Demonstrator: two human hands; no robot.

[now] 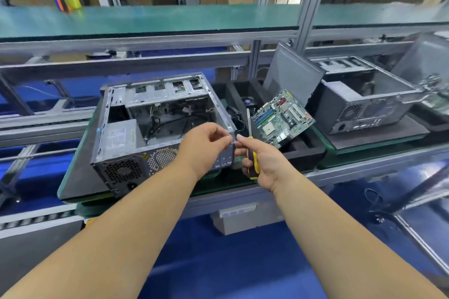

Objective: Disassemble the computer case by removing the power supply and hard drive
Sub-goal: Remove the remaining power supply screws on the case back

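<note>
An open grey computer case (136,114) lies on its side on a black pallet (80,177). The power supply (119,138) sits in its near left corner, its fan grille facing me. Loose cables hang inside the case. My left hand (206,143) pinches something small at the case's near right corner. My right hand (257,158) meets it there with thumb and forefinger, while its other fingers grip a yellow-handled screwdriver (250,143) whose shaft points up. The small part between the fingers is too small to identify.
A green motherboard (283,119) leans in a black foam tray (303,148) to the right of the case. A second open case (364,99) stands further right on another pallet. Metal conveyor rails run in front and behind; a blue floor lies below.
</note>
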